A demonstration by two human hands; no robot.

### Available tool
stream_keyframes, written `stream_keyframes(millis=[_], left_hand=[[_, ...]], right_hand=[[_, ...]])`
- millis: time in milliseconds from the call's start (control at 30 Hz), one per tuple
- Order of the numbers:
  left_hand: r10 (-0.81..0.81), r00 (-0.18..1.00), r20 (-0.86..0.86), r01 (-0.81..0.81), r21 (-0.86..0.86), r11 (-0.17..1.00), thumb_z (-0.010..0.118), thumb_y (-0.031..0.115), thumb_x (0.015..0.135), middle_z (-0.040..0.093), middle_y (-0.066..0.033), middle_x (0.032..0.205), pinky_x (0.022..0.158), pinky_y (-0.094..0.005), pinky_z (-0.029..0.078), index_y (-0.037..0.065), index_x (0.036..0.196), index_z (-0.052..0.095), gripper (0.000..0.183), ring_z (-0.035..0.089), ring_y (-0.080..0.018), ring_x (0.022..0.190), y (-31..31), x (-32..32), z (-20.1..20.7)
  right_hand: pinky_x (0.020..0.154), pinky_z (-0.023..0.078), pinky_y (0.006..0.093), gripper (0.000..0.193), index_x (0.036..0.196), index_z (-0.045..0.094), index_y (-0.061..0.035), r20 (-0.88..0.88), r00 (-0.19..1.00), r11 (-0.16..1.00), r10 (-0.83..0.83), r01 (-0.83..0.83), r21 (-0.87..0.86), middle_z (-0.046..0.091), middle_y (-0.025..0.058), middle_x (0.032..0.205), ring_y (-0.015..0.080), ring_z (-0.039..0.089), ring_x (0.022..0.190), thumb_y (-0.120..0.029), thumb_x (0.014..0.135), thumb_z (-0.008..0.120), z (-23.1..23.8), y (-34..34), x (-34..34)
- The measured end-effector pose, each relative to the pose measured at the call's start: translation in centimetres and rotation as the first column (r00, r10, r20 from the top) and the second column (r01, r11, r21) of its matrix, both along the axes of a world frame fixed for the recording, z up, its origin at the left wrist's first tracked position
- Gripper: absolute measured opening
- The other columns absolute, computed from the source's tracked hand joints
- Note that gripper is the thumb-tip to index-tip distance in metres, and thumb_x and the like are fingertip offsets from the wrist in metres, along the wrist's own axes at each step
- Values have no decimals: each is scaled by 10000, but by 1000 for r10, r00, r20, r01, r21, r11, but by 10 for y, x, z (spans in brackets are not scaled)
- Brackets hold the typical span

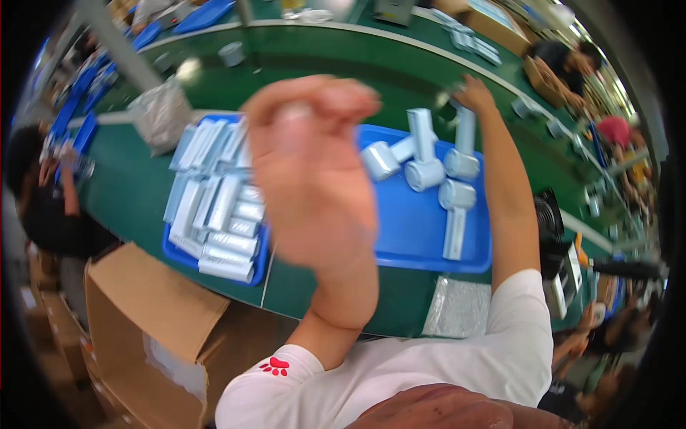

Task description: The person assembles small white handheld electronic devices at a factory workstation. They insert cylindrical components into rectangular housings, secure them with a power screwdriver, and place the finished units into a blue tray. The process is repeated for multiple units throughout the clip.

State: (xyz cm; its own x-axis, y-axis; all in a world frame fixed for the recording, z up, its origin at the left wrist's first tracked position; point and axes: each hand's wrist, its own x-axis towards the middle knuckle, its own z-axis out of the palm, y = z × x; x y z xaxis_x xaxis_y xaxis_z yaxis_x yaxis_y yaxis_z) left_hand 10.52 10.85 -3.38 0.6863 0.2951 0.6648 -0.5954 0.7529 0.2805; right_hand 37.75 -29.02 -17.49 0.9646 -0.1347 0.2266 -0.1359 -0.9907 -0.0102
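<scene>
My left hand (318, 171) is raised close in front of me, blurred, with its fingers loosely bent and nothing visible in the palm. It covers the gap between two blue trays. My right arm stretches over the right-hand blue tray (407, 247), and my right hand (475, 94) is past its far edge. Its fingers are bent at a small shiny, dark item I cannot make out. Just below that hand lies a light blue handheld fan (462, 166). Several more such fans (424, 174) with round heads and straight handles lie in the tray.
The left blue tray (171, 247) holds stacked slim pale boxes (214, 211). An open carton (153, 300) stands at lower left, a clear plastic bag (161, 114) beyond the tray, and a bubble-wrap pouch (457, 307) nearer me. Beyond runs a green belt (307, 61). Other people work around.
</scene>
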Motion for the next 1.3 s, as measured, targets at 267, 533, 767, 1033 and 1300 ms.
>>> stream_keyframes(millis=[267,533,767,1033,1300], left_hand=[[-42,960,-276,74,105,992,675,129,962,676,-57,1047,883,-305,501,35,1083,629,160,637,-121,982,-60,31,-1],[9,891,-453,-15,-9,1000,758,351,947,586,-144,1275,942,-379,524,30,1475,378,726,628,-216,1114,-64,52,-10],[-148,963,-225,44,-412,910,714,321,976,525,-77,1161,881,-307,497,67,1322,460,499,575,-138,1005,-26,12,21],[-388,917,88,376,-509,774,802,371,902,440,-52,1116,906,-284,437,87,1233,385,603,475,-103,1065,-65,-59,56],[-502,855,128,496,-486,720,857,326,839,413,-44,1095,921,-280,413,71,1225,376,667,454,-115,1052,-44,-78,58]], right_hand=[[979,523,375,584,1342,649,-109,354,915,929,193,-287,235,701,155,1240,295,687,1138,-337,824,795,54,-6,-12],[1162,396,420,670,1467,491,12,467,465,161,752,-817,553,535,174,1484,280,522,1370,-156,891,791,212,177,-164],[1137,410,449,636,1460,453,-20,533,650,-222,542,-500,837,531,198,1435,340,500,1350,-323,953,687,163,243,-168],[817,536,341,331,1062,730,-34,253,45,-32,966,-955,293,706,135,982,277,682,919,-94,759,847,46,457,-246],[669,528,377,609,1333,623,-102,152,113,64,982,-952,299,647,95,861,304,633,721,-240,778,834,24,488,-305]])
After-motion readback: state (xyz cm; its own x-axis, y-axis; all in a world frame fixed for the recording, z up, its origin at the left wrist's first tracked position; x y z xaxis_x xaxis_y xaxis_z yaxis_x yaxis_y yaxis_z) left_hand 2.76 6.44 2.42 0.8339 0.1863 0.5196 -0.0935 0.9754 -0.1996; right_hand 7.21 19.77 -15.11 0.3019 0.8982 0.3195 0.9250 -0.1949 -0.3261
